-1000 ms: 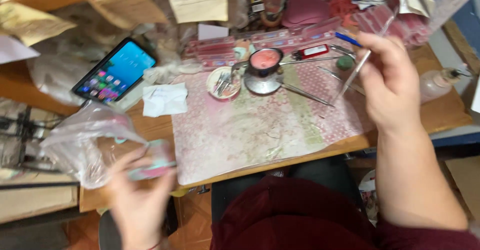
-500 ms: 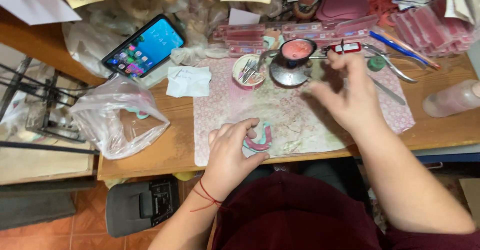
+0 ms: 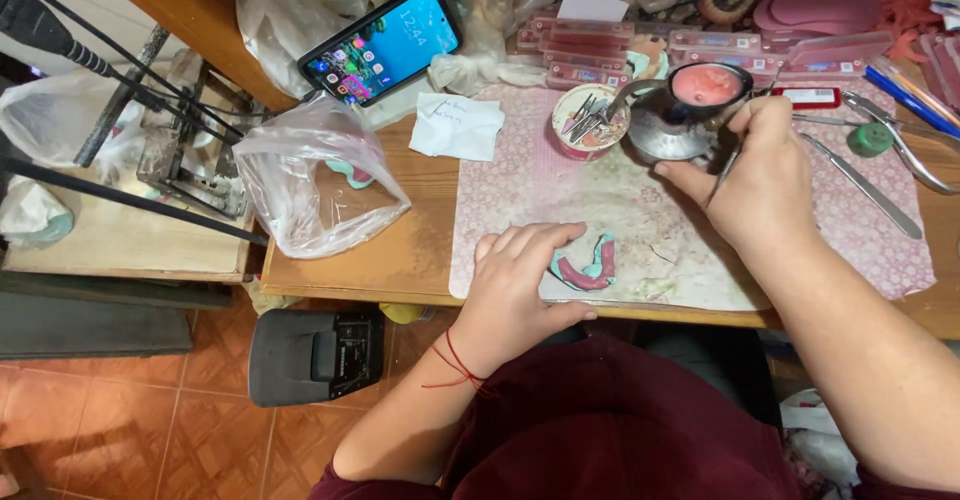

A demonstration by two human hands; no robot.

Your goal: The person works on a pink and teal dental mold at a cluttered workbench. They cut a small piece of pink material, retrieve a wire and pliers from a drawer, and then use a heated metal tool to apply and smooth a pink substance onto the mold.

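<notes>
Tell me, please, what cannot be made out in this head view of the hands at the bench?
- Tip of the metal tool: hidden by the right hand, near the metal cup.
- Left part of the pink and teal piece: covered by the left hand.
- Contents of the clear plastic bag: blurred by the film.
- Pliers: cut off by the right edge.
</notes>
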